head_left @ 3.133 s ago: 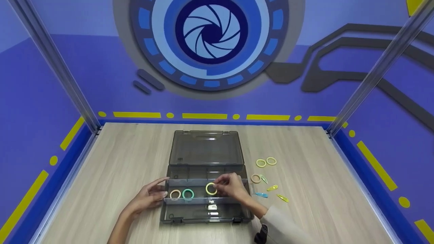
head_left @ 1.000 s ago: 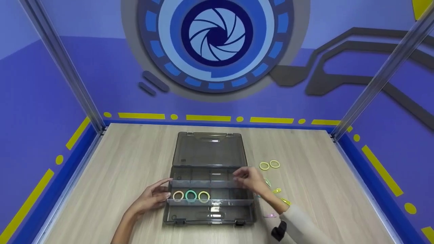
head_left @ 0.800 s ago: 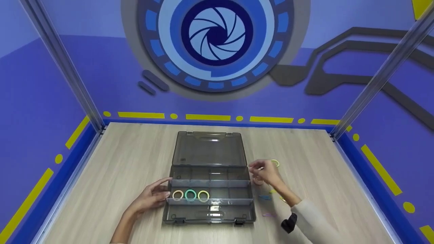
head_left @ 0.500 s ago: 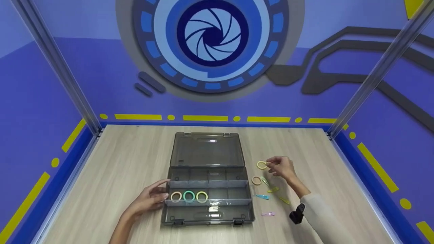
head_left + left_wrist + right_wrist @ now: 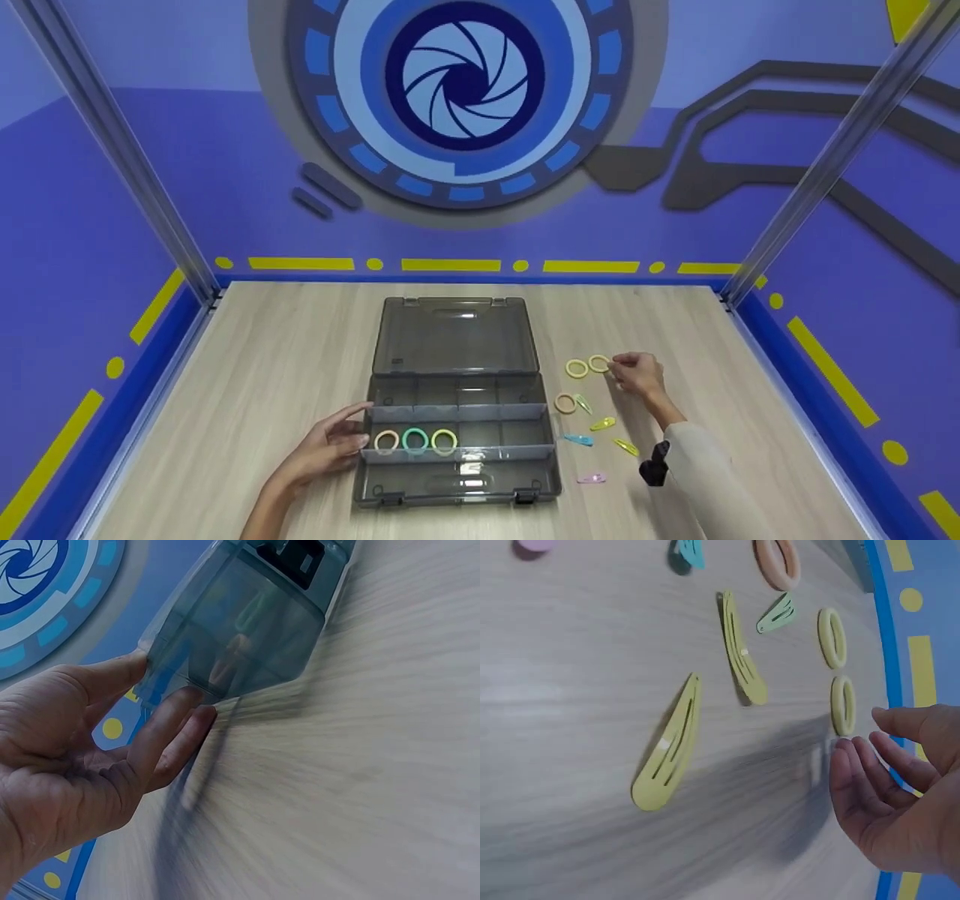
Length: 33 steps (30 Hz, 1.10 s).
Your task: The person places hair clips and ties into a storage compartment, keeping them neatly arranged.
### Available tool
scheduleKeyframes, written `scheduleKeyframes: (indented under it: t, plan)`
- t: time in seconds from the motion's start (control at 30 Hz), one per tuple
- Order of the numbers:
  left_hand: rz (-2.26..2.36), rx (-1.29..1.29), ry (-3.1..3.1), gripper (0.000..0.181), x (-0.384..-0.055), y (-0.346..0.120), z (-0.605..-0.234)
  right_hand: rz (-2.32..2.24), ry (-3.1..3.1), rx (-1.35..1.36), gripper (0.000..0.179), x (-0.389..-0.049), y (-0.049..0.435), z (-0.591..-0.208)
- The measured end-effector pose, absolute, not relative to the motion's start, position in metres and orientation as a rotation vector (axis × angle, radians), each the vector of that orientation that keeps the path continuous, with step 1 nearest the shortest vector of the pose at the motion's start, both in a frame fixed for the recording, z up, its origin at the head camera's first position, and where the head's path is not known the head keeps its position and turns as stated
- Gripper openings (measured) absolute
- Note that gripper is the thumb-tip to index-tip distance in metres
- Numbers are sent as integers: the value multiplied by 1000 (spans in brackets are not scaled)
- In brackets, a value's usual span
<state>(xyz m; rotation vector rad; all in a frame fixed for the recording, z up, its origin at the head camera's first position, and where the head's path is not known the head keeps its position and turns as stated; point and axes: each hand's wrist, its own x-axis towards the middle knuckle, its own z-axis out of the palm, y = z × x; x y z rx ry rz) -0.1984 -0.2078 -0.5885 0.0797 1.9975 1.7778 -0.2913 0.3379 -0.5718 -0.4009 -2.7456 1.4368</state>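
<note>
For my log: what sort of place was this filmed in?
Probably a purpose-built booth or workstation rather than a home: printed blue and purple panels stand on three sides, metal posts mark the corners, and a wood-grain tabletop fills the space between.

1. I work in a booth-like workstation.
2. Purple-blue printed panels (image 5: 465, 150) wall my wood-grain desk (image 5: 300, 360) on three sides.
3. Metal posts (image 5: 124, 150) stand at its two far corners.
</note>
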Motion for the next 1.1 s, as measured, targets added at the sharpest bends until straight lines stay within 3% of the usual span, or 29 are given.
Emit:
scheduleKeyframes:
  t: [0.4, 0.6, 1.1]
  plan:
    - [1783, 88, 1975, 68, -197, -210, -589, 1078, -2819, -421, 31, -304, 319, -589]
    - [1790, 85, 1955, 67, -201, -209, -588, 964, -2807, -428, 24, -311, 321, -594]
    - [1791, 77, 1979, 66, -199, -207, -587, 1013, -2903, -328, 15, -298, 341, -588]
